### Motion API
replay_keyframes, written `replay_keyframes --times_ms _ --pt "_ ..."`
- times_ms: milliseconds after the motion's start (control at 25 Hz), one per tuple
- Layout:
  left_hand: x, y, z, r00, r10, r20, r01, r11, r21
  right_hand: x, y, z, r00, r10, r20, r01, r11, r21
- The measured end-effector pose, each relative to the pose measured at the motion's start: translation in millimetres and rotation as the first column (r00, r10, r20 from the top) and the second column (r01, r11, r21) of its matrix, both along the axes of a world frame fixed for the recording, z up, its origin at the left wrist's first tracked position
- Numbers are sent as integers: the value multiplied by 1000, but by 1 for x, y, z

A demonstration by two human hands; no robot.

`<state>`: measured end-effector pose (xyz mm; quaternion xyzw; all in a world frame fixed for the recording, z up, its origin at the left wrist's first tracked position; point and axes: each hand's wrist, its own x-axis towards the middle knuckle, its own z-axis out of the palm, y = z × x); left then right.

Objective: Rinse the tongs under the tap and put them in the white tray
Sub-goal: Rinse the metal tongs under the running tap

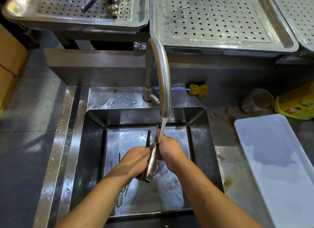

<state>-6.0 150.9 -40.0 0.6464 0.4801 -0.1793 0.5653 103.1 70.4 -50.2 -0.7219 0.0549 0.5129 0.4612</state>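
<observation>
Steel tongs (pixel 151 161) with black toothed tips are held over the sink (pixel 91 151), tips pointing away from me. My left hand (pixel 136 159) grips them along the handle. My right hand (pixel 169 150) closes on the right arm of the tongs, directly under the water stream. Water runs from the curved tap (pixel 161 78) onto my right hand and the tong tips. The white tray (pixel 278 170) lies on the counter to the right of the sink, with nothing in it.
Another pair of tongs (pixel 123 193) lies on the sink floor under my left forearm. A yellow sponge brush (pixel 198 91) sits behind the tap. A plastic cup (pixel 257 101) and a yellow packet (pixel 297 105) stand behind the tray. Perforated steel trays (pixel 220 20) line the back.
</observation>
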Motion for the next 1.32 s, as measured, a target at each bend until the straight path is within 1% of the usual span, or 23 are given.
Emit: replay_keyframes --times_ms 160,240,320,400,480,520,560,600,640,720,760,800,840,920,960,1000,1080,1120,1160,1200,1240,1280,1320 --pt "0 2 -2 1000 3 -31 -1 999 51 -6 -3 2 993 114 22 -116 987 109" --pt "0 2 -5 999 2 -42 -1 999 42 -1 -1 1 991 123 51 -124 992 15" --pt "2 1 -7 998 -24 -60 29 995 92 2 3 3 986 134 97 -127 989 -81" --pt "3 1 -6 997 73 -7 -72 996 45 -4 6 9 981 162 104 -155 985 -73" --pt "3 0 -5 980 191 64 -190 982 -16 -13 1 12 986 166 30 -166 986 -4" --pt "2 0 -5 979 189 81 -191 981 18 -18 -4 13 989 144 -41 -143 989 27" --pt "1 0 -3 984 148 96 -151 988 30 -22 -10 13 986 105 -126 -99 994 52" --pt "-3 -1 -2 989 86 123 -86 996 -7 -24 -16 13 975 78 -206 -64 995 72" --pt "-6 -1 1 987 24 157 -10 996 -90 -27 -22 13 960 69 -273 -44 994 97" --pt "-9 5 4 974 -59 219 119 954 -275 -31 -36 12 935 77 -347 -21 987 162" --pt "-8 8 5 971 -79 227 145 946 -291 -33 -42 10 931 80 -357 -15 983 181" --pt "-2 9 4 975 -56 214 112 958 -263 -36 -49 8 929 81 -361 -17 984 178" --pt "7 11 1 984 38 173 3 973 -230 -37 -54 8 929 78 -362 -24 988 151" --pt "25 13 1 944 311 109 -282 933 -223 -40 -62 6 934 68 -351 -43 996 78" --pt "31 13 1 921 370 123 -338 914 -223 -39 -64 6 940 48 -337 -29 998 60" --pt "35 14 1 923 351 158 -311 922 -230 -37 -63 7 945 5 -326 12 999 51" --pt "33 12 5 963 145 229 -68 947 -314 -28 -58 11 933 -121 -338 140 990 33" --pt "31 10 7 967 51 249 39 938 -346 -25 -56 14 920 -166 -355 186 982 23" --pt "32 9 6 972 15 236 70 935 -347 -22 -54 17 910 -190 -369 212 977 21" --pt "37 7 4 980 57 190 10 943 -332 -21 -54 20 908 -192 -373 215 976 21" --pt "40 4 5 980 145 136 -96 945 -314 -22 -54 22 909 -178 -376 201 979 23" --pt "42 1 4 972 207 115 -167 944 -284 -23 -54 22 913 -156 -377 176 984 20" --pt "43 -1 1 968 215 131 -178 952 -251 -23 -53 25 917 -136 -375 154 988 18"
